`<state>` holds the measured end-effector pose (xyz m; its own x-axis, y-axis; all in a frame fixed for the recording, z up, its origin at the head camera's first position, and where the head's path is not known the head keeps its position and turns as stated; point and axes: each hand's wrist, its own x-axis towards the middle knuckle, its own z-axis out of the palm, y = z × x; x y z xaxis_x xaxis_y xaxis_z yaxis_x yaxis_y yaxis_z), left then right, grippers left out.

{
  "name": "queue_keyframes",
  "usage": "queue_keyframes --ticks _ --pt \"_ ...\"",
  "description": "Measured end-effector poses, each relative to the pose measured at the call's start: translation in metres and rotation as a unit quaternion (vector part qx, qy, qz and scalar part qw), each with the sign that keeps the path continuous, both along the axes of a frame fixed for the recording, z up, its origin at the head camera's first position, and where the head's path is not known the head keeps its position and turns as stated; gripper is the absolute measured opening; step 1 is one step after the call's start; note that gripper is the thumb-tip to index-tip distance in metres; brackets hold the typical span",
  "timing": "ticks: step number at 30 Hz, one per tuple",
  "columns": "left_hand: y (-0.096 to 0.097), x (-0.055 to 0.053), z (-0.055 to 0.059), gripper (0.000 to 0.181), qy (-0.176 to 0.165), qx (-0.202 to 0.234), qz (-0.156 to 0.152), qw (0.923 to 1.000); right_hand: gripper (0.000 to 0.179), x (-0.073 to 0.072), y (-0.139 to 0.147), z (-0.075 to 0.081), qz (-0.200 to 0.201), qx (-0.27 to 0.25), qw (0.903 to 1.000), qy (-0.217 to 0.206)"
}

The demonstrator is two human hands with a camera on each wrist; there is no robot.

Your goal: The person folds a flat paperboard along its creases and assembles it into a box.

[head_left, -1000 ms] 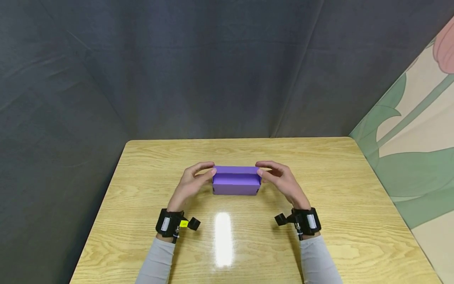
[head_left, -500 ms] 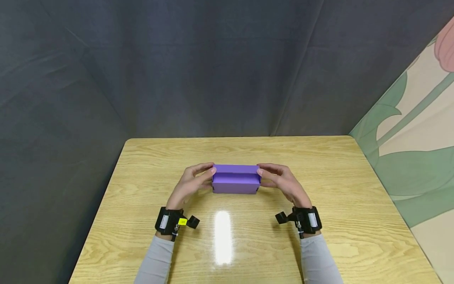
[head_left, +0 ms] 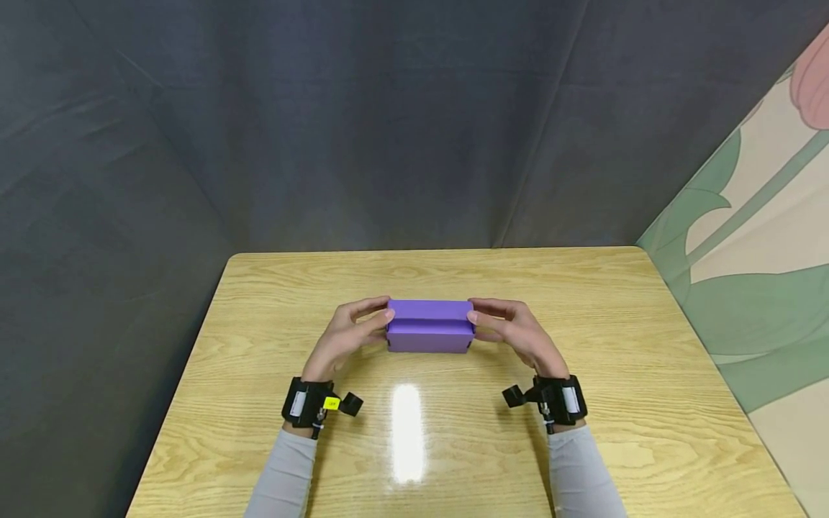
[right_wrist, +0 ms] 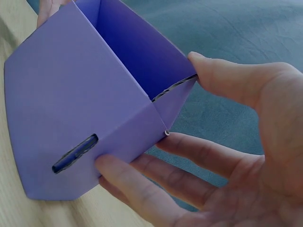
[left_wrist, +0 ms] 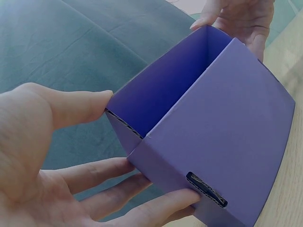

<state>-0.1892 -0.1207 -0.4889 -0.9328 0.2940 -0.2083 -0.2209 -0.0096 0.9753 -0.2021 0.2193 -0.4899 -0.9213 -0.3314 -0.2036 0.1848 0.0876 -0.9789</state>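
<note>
Head view: a purple box (head_left: 430, 326) is held at the table's (head_left: 583, 446) middle, its ends pinched by the left hand (head_left: 346, 337) and right hand (head_left: 514, 334); thin, light card is judged easily crushed, best gripped at corners

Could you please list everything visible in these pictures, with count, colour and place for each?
Box: one, purple, open-topped cardboard, at the middle of the table, held at both ends.
Table: one, light wood grain, filling the lower half of the head view.
Backdrop: one, dark grey cloth, behind the table.
Wall panel: one, cream with green and pink plant pattern, at the right.
Wrist cameras: two, black, one strapped on each wrist.
Sleeves: two, light grey, at the bottom edge.
Left hand: one, grips the box's left end.
Right hand: one, grips the box's right end.
</note>
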Motion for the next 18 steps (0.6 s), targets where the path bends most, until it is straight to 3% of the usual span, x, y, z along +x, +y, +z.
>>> queue_keyframes --ticks 18 --pt "0.0007 -0.0009 0.0006 0.06 -0.01 -0.009 -0.004 0.9999 0.064 0.0003 0.0004 -0.0008 0.002 -0.006 1.0 0.0"
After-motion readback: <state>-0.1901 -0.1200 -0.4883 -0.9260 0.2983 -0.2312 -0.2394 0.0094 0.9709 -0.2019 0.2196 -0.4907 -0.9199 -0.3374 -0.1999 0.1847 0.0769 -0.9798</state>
